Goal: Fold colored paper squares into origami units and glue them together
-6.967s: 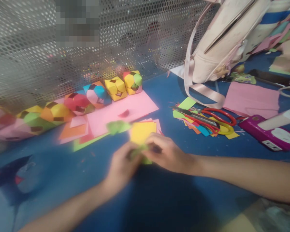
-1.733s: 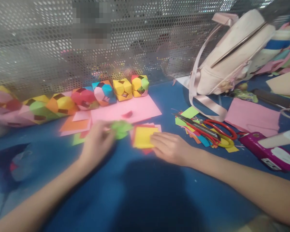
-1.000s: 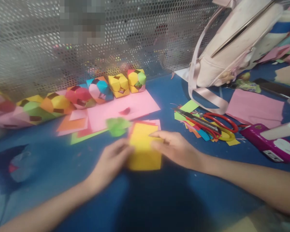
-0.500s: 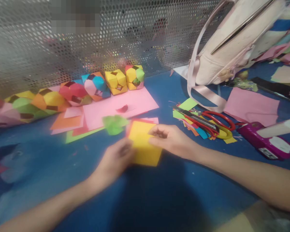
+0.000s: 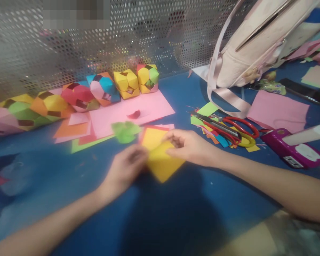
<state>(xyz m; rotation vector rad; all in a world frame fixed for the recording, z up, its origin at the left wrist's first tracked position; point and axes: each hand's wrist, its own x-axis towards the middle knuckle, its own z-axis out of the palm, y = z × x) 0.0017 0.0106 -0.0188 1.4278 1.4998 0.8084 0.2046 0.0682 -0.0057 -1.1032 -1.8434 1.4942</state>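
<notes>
A yellow sheet of paper point(image 5: 164, 165) is held between my two hands, one corner pointing toward me. My left hand point(image 5: 132, 160) is closed at its left edge, somewhat blurred. My right hand point(image 5: 189, 147) pinches its upper right side between thumb and fingers. Just beyond lies another yellow paper point(image 5: 152, 137) with a reddish edge showing under it. A green folded paper piece point(image 5: 126, 132) rests close to my left hand, on the side away from me.
Colourful folded paper balls point(image 5: 126, 84) line the metal mesh panel. Pink sheets point(image 5: 109, 119) lie before them. To the right are red-handled scissors point(image 5: 242, 124) on paper scraps, a purple device point(image 5: 293, 149), a pink paper point(image 5: 278, 110) and a pale bag point(image 5: 245, 53). The table point(image 5: 77, 185) is blue.
The yellow sheet in my hands has turned so a corner points toward me, and it has come away from the yellow paper behind it. The view has shifted slightly.
</notes>
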